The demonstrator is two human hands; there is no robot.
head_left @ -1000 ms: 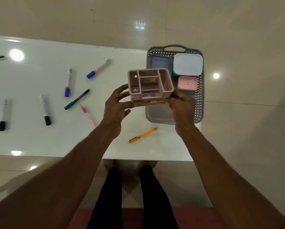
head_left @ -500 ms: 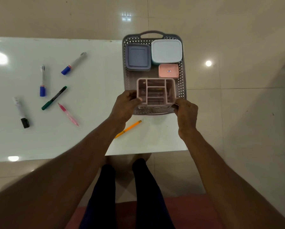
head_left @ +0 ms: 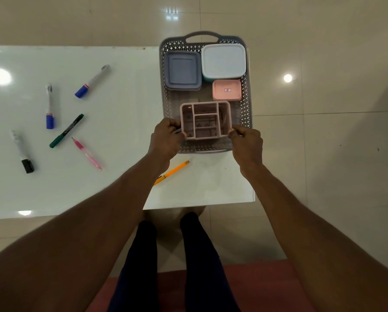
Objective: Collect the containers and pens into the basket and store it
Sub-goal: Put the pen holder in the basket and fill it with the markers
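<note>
A pink organiser (head_left: 205,120) is seen within a grey lattice-patterned basket (head_left: 247,104) alongside grey-blue (head_left: 183,70), pale blue (head_left: 223,60) and pink (head_left: 226,90) containers, while blue-capped, green, pink, black-capped and orange pens are spread over a white table (head_left: 121,122).

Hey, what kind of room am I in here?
Probably an indoor room at home or in an office: a glossy white table stands on beige floor tiles, with marker pens scattered beside a grey basket of lidded containers.

A single head-worn view looks steeply down over the table (head_left: 121,194) (floor beyond), fairly close.
</note>
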